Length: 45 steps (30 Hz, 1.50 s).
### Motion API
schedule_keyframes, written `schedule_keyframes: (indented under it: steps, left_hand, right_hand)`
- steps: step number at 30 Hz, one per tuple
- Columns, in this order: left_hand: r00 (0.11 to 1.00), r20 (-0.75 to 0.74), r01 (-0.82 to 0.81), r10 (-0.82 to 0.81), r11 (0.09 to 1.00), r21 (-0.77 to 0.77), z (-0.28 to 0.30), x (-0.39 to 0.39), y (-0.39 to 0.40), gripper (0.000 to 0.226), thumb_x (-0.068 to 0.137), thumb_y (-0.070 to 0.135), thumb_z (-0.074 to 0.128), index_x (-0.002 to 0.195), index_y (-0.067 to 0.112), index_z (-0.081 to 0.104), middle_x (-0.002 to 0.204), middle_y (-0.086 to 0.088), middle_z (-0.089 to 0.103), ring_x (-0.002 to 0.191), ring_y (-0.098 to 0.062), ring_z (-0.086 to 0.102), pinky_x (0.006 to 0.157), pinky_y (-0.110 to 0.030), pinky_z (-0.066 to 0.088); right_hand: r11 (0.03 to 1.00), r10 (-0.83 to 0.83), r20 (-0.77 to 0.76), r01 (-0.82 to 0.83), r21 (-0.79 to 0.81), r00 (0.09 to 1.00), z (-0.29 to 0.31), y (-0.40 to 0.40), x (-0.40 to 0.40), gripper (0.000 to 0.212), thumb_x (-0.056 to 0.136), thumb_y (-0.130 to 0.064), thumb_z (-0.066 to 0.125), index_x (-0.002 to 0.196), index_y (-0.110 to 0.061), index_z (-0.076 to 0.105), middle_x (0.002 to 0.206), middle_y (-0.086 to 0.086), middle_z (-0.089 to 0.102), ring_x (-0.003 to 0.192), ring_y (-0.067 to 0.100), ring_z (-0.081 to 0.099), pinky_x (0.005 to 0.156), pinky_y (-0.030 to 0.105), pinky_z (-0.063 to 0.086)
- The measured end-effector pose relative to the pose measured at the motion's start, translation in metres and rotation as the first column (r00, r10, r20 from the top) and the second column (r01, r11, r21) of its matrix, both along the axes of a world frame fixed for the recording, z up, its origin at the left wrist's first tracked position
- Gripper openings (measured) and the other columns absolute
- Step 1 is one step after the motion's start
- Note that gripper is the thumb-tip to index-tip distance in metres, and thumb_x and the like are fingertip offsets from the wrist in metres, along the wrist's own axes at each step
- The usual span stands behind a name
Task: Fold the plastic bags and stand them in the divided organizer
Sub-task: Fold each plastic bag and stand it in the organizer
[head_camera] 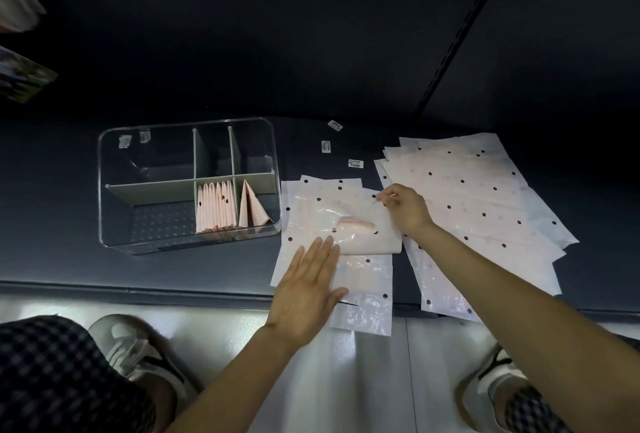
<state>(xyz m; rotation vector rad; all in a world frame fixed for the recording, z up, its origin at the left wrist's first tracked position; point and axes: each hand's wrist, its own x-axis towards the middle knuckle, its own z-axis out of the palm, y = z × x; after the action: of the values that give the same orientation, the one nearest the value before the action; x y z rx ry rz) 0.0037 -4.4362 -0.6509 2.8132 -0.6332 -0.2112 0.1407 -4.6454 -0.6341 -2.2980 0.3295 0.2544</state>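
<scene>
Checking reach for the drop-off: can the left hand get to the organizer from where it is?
Probably yes. The left hand lies flat on the bag, the organizer sits open-topped to its left, nothing between.

- The left hand (308,290) lay flat, palm down, fingers (325,252) extended and slightly spread, forearm reaching forward.
- The right hand (407,209) was curled, thumb and forefinger pinched together, wrist bent, bare arm stretched diagonally across.
</scene>
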Motion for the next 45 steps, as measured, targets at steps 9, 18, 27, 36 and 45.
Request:
schedule_keyframes:
  steps: [9,18,27,36,45]
  left_hand:
    - [0.996,-0.091,-0.007,0.023,0.984,0.176,-0.016,-0.003,-0.007,0.071,0.096,0.057,0.006,0.145,0.013,-0.021,0.153,-0.002,-0.025,0.143,-0.017,-0.022,0.117,-0.038,-0.013]
    - [0.994,-0.094,-0.035,0.056,0.978,0.204,-0.017,0.002,-0.009,0.075,0.094,0.060,0.005,0.140,0.013,-0.029,0.148,-0.005,-0.033,0.133,-0.019,-0.034,0.113,-0.036,-0.019]
    - [0.999,-0.044,-0.007,0.017,0.980,0.200,-0.014,0.007,-0.010,0.074,0.092,0.060,0.002,0.137,0.014,-0.034,0.147,-0.006,-0.036,0.137,-0.021,-0.032,0.116,-0.037,-0.016]
    - [0.998,-0.066,-0.004,0.017,0.981,0.194,-0.018,0.009,-0.008,0.076,0.094,0.061,0.007,0.143,0.011,-0.023,0.149,-0.004,-0.029,0.142,-0.018,-0.023,0.117,-0.034,-0.012]
    - [0.998,-0.059,0.020,-0.006,0.970,0.241,-0.019,0.010,-0.008,0.070,0.097,0.055,0.010,0.138,0.011,-0.026,0.153,-0.006,-0.026,0.139,-0.018,-0.027,0.117,-0.037,-0.014]
  right_hand:
    - [0.990,-0.110,-0.004,0.110,0.092,0.994,-0.008,0.009,0.003,0.018,0.096,-0.027,0.047,0.101,-0.014,0.058,0.104,0.002,0.063,0.103,0.020,0.056,0.080,0.023,0.036]
    - [0.956,-0.252,-0.071,0.260,0.135,0.965,-0.014,0.005,-0.023,0.038,0.087,-0.029,0.064,0.119,-0.011,0.053,0.096,0.001,0.056,0.096,0.017,0.052,0.082,0.020,0.034]
    - [0.957,-0.276,-0.047,0.279,0.076,0.960,-0.018,0.007,-0.021,0.026,0.088,-0.015,0.061,0.114,-0.011,0.058,0.097,0.007,0.064,0.095,0.022,0.058,0.079,0.021,0.037]
    - [0.957,-0.279,-0.070,0.283,0.059,0.958,-0.009,0.010,-0.028,0.031,0.091,-0.016,0.057,0.121,-0.009,0.051,0.096,0.008,0.060,0.104,0.027,0.058,0.079,0.021,0.037]
    - [0.552,0.732,-0.011,-0.603,-0.575,0.681,-0.016,0.049,-0.119,0.062,0.098,-0.047,0.012,0.148,-0.011,0.022,0.155,-0.001,0.012,0.146,0.019,0.010,0.117,0.042,-0.006]
